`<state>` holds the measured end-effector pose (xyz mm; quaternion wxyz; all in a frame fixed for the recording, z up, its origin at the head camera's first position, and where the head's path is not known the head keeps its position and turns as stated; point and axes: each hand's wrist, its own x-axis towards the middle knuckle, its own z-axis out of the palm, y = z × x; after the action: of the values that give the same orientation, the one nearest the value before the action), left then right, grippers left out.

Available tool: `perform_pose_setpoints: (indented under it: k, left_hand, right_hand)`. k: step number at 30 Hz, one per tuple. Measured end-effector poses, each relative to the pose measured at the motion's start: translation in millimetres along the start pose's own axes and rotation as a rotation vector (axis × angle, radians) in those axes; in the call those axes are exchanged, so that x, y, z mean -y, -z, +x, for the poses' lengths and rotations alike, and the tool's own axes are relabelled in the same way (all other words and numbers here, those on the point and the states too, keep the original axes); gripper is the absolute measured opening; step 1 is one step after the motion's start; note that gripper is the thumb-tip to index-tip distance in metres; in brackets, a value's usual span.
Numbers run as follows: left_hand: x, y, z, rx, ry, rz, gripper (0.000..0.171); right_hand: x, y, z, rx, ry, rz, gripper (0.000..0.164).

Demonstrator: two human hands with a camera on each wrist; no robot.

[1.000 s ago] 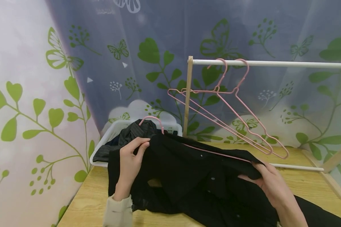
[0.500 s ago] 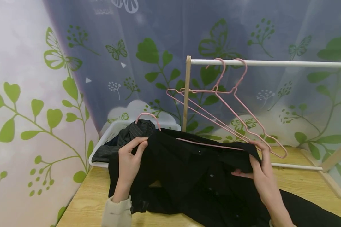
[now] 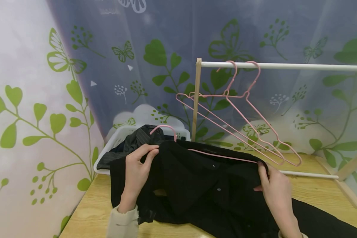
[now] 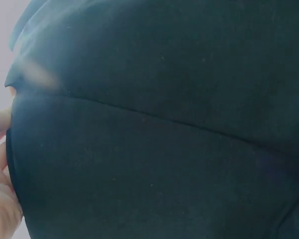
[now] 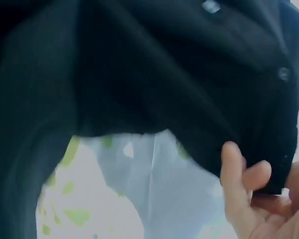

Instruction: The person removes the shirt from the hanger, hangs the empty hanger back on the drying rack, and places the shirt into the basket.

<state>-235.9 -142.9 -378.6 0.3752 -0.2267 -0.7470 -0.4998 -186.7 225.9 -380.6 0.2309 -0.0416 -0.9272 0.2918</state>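
A black buttoned shirt (image 3: 193, 188) spreads across the front of the table in the head view. Inside its upper edge lies a pink hanger (image 3: 220, 155), whose hook rises clear of the cloth on the left; its right end is hidden under the fabric. My left hand (image 3: 138, 170) pinches the shirt's upper edge just below that hook. At the other end, my right hand (image 3: 276, 186) grips the shirt edge beside the hanger bar, thumb on the near side. Black cloth fills most of the left wrist view. Fingers (image 5: 231, 169) hold a shirt corner in the right wrist view.
Behind the shirt stands a white basket (image 3: 105, 157) with dark striped clothing (image 3: 116, 158) in it. Two more pink hangers (image 3: 251, 127) hang from the white rail (image 3: 300, 66) of a wooden rack. A patterned curtain (image 3: 166, 26) backs the table (image 3: 83, 201).
My right hand lifted the shirt edge, then came back down with the thumb over it. The pink hanger's hook rose, then shifted down and right. My left hand stayed nearly still.
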Motion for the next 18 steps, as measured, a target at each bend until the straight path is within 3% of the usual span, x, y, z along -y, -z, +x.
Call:
perform_pose_setpoints:
  k: [4,6,8,10,14,18]
  left_hand:
    - [-2.0,-0.8,0.0,0.013,-0.009,-0.025,0.013]
    - [-2.0,-1.1,-0.2,0.021,-0.017,-0.034,0.013]
    - [-2.1,-0.2,-0.3,0.025,-0.023,-0.039,0.014]
    - [-1.0,1.7,-0.2,0.014,-0.024,-0.043,0.015]
    - [0.8,7.5,0.8,-0.029,-0.001,-0.055,0.017]
    - [2.0,11.4,1.9,-0.039,0.035,-0.071,0.016]
  right_hand:
    - [-5,4,6,0.127,-0.127,0.069,0.049]
    - [-7,5,8,0.165,-0.152,0.073,0.052]
    - [-11,5,10,0.224,-0.150,0.183,0.056]
    - [-15,6,10,0.281,-0.142,0.397,0.053]
    - [-28,11,12,0.472,-0.052,0.945,0.038]
    - [-38,14,14,0.669,0.061,1.288,0.049]
